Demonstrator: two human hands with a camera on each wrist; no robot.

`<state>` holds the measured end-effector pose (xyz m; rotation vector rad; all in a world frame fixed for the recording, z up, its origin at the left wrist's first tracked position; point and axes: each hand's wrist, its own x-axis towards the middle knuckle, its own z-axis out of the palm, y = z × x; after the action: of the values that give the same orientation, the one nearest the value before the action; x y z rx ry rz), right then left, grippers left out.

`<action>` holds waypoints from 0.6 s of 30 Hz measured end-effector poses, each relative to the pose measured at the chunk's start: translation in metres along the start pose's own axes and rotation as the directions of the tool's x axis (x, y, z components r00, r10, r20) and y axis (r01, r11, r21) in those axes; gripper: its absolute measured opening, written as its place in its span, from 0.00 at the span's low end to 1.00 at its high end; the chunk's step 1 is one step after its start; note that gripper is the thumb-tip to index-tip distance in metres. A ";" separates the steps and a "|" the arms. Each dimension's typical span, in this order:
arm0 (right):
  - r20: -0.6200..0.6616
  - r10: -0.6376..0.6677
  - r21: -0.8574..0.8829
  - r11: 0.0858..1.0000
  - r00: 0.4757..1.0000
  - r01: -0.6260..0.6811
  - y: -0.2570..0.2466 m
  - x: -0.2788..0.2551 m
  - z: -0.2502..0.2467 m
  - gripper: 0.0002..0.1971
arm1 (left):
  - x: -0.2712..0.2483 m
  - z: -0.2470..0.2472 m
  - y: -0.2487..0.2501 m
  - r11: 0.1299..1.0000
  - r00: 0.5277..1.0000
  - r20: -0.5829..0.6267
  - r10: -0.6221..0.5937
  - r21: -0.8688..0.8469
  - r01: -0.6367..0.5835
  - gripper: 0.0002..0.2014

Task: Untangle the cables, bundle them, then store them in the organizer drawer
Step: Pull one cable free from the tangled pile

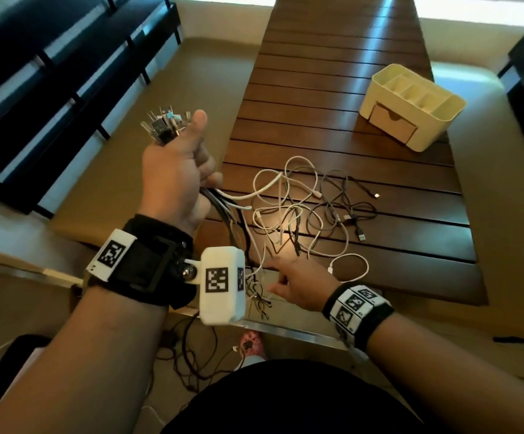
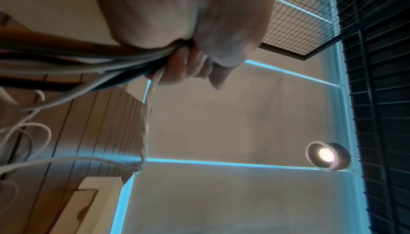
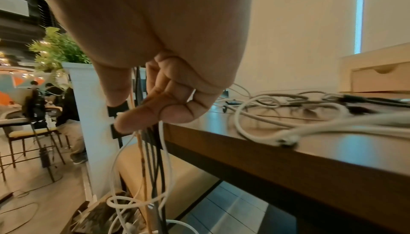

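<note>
My left hand (image 1: 173, 170) clamps the cables (image 1: 301, 211) by their plugs (image 1: 165, 125), mid-left; my right hand (image 3: 155, 97) pinches hanging strands. Tugging could tighten the tabletop knot (organizer drawer (image 1: 393, 120) upper right, shut)

Looks like a café or shared lounge: long slatted wooden tabletop (image 1: 332, 98) flanked by cushioned beige benches (image 1: 148, 126), hanging lamp (image 2: 328, 157) overhead, potted greenery (image 3: 55, 52) on a white partition, people seated at another table (image 3: 13, 118) far left.
</note>
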<state>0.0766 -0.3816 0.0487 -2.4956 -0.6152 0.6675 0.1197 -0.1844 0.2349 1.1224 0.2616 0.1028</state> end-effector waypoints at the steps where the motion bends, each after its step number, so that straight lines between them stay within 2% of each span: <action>1: 0.011 -0.006 -0.021 1.000 1.000 0.006 -0.004 0.005 0.003 0.24 | -0.002 0.005 0.000 1.000 1.000 0.018 -0.002 -0.003 0.002 0.14; 4: 0.018 -0.016 -0.114 0.993 1.000 0.017 -0.009 0.016 0.010 0.20 | -0.007 0.014 0.005 1.000 0.998 0.058 0.013 -0.002 -0.013 0.14; 7: 0.019 -0.031 -0.125 0.992 0.999 0.033 -0.006 0.012 0.008 0.13 | -0.009 0.010 0.011 0.999 0.997 0.068 0.044 0.011 -0.045 0.14; 9: 0.046 -0.003 -0.039 0.999 0.999 0.005 0.001 0.001 0.001 0.10 | -0.009 0.004 0.013 0.997 0.997 0.045 0.058 0.039 -0.060 0.14; 12: 0.123 0.117 0.121 0.984 0.985 -0.132 0.020 -0.023 -0.012 0.07 | -0.006 -0.009 0.018 0.990 0.996 -0.018 0.092 0.113 -0.089 0.12; 14: 0.267 0.218 0.110 0.961 0.939 -0.255 0.033 -0.044 -0.020 0.06 | 0.000 -0.022 0.022 0.983 0.991 -0.050 0.126 0.143 -0.118 0.11; 16: 0.423 0.309 0.057 0.929 0.852 -0.366 0.038 -0.062 -0.029 0.07 | 0.006 -0.034 0.023 0.976 0.987 -0.074 0.145 0.176 -0.130 0.10; 18: 0.472 0.370 -0.041 0.916 0.800 -0.400 0.041 -0.071 -0.040 0.08 | 0.010 -0.042 0.021 0.962 0.980 -0.100 0.170 0.233 -0.143 0.08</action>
<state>0.0553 -0.4645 0.0809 -2.4221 -0.2268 1.4588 0.1200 -0.1364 0.2352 1.3646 0.2957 0.2879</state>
